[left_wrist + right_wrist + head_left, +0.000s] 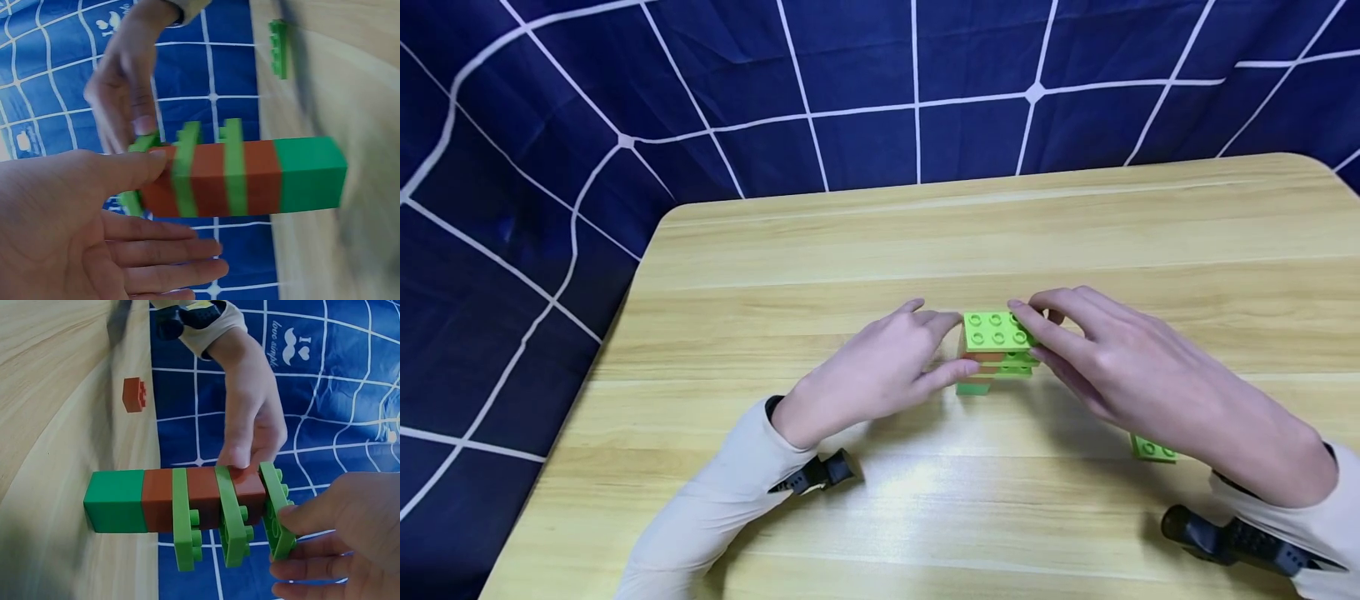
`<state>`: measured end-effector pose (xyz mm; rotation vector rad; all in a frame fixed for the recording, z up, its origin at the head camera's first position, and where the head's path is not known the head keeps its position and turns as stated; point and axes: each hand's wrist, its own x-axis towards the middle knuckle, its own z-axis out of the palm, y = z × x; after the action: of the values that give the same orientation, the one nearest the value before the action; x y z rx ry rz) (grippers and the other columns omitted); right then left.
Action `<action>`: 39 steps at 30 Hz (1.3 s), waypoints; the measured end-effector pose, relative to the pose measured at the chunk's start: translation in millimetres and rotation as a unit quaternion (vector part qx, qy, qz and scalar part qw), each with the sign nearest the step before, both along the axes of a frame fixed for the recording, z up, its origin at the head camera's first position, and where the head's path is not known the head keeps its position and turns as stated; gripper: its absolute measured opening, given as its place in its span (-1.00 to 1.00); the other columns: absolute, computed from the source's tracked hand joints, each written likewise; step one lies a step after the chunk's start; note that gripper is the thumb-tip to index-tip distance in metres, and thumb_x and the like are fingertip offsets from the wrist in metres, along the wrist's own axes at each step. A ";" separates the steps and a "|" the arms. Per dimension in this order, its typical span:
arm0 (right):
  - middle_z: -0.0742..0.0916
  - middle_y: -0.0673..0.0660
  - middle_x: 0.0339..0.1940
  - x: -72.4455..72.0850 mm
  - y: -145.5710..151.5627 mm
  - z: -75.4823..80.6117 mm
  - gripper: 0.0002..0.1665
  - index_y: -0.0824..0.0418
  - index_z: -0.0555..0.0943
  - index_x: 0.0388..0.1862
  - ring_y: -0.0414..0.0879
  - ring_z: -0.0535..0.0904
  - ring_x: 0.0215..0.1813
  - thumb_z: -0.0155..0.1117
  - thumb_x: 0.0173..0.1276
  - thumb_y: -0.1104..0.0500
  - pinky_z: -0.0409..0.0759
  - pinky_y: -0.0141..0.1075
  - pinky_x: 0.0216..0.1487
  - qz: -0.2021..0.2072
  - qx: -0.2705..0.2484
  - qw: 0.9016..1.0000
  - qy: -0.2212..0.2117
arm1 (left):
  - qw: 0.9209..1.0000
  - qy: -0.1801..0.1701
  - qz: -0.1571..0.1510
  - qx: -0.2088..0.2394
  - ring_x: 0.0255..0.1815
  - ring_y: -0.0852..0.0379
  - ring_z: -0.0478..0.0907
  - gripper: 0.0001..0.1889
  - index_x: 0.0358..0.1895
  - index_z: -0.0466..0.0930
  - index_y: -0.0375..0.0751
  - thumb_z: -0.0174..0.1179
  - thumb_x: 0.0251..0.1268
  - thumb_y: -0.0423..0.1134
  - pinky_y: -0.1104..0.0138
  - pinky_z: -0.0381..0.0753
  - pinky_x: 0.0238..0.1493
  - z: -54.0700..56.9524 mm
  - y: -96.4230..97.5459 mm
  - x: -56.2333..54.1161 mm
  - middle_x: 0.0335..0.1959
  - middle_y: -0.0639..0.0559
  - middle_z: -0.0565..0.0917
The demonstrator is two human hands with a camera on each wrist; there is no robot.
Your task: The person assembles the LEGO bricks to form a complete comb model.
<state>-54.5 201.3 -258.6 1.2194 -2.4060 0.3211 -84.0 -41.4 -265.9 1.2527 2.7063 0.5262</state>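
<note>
A tower of toy building blocks stands on the table, with a green block [117,501] at its foot. Above that, red-brown blocks [209,178] alternate with thin light green plates [182,519] that jut out to the right. My left hand [880,362] pinches the upper red-brown block [249,490] between thumb and index finger; its other fingers extend loosely. The topmost light green plate [988,333] is pinched at its right end by my right hand [1120,358]. In the right wrist view this plate looks slightly tilted against the block beneath.
Another light green plate [1152,450] lies on the wooden table [820,267], partly under the right forearm. A single red-brown block [132,395] rests on the table on the left hand's side. Blue cloth with white lines [865,67] hangs behind the table.
</note>
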 end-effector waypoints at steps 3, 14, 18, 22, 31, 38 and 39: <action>0.62 0.31 -0.06 -0.2 0.2 -0.5 -0.32 0.39 0.55 0.16 0.17 0.60 -0.13 -0.45 0.62 -0.02 0.66 0.02 -0.30 0.005 -0.002 1.000 0.005 | 1.000 0.004 0.014 0.017 0.30 -0.04 0.41 -0.30 0.39 0.24 -0.40 -0.02 0.46 0.12 0.24 0.35 0.37 4.8 -1.1 3.3 0.30 -0.20 0.46; 0.62 0.32 -0.07 -1.1 1.0 -2.1 -0.31 0.40 0.55 0.14 0.18 0.59 -0.12 -0.47 0.62 -0.01 0.65 0.02 -0.29 0.011 -0.005 1.000 0.009 | 0.997 0.059 0.024 -0.041 0.55 -0.03 -0.09 -0.32 0.50 0.01 -0.36 -0.41 0.58 0.11 0.22 -0.16 0.53 6.2 18.5 9.0 0.52 -0.18 0.10; 0.61 0.32 -0.07 -1.3 1.4 -2.3 -0.30 0.40 0.56 0.13 0.18 0.58 -0.11 -0.48 0.62 -0.01 0.65 0.04 -0.27 0.011 -0.004 1.000 0.009 | 0.996 0.067 0.029 -0.053 0.55 -0.03 -0.08 -0.34 0.50 0.02 -0.36 -0.44 0.60 0.08 0.21 -0.15 0.53 6.0 19.9 7.7 0.52 -0.18 0.10; 0.61 0.32 -0.07 -1.9 1.8 -2.3 -0.31 0.40 0.55 0.13 0.19 0.58 -0.10 -0.48 0.62 0.00 0.64 0.05 -0.25 0.013 -0.004 1.000 0.009 | 0.996 0.057 0.041 -0.061 0.56 -0.01 -0.13 -0.31 0.51 -0.05 -0.36 -0.47 0.58 0.11 0.22 -0.20 0.53 5.8 20.7 6.3 0.53 -0.18 0.05; 0.61 0.32 -0.08 -1.9 2.1 -1.6 -0.33 0.40 0.55 0.12 0.19 0.57 -0.09 -0.47 0.63 0.01 0.64 0.05 -0.21 0.013 -0.003 1.000 0.012 | 0.993 0.056 0.057 -0.091 0.57 0.00 -0.29 -0.27 0.53 -0.23 -0.34 -0.51 0.56 0.15 0.18 -0.25 0.54 4.7 23.7 5.9 0.57 -0.17 -0.12; 0.62 0.34 -0.08 -1.4 1.5 -0.4 -0.34 0.42 0.55 0.12 0.20 0.57 -0.09 -0.46 0.63 0.03 0.64 0.05 -0.20 0.015 -0.001 1.000 0.012 | 0.990 0.064 0.056 -0.109 0.56 0.05 -0.41 -0.26 0.54 -0.32 -0.30 -0.51 0.55 0.17 0.16 -0.35 0.54 5.6 27.6 6.0 0.58 -0.13 -0.21; 0.61 0.33 -0.08 -1.4 1.5 -0.4 -0.34 0.42 0.54 0.12 0.20 0.57 -0.08 -0.47 0.63 0.03 0.64 0.05 -0.19 0.014 0.001 1.000 0.012 | 0.990 0.065 0.057 -0.113 0.56 0.05 -0.42 -0.25 0.54 -0.31 -0.30 -0.52 0.54 0.18 0.16 -0.36 0.53 5.7 28.2 6.2 0.58 -0.14 -0.21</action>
<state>-55.9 202.8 -259.0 1.2525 -2.3715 0.3119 -77.8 -13.2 -260.3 1.1147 2.8576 0.1446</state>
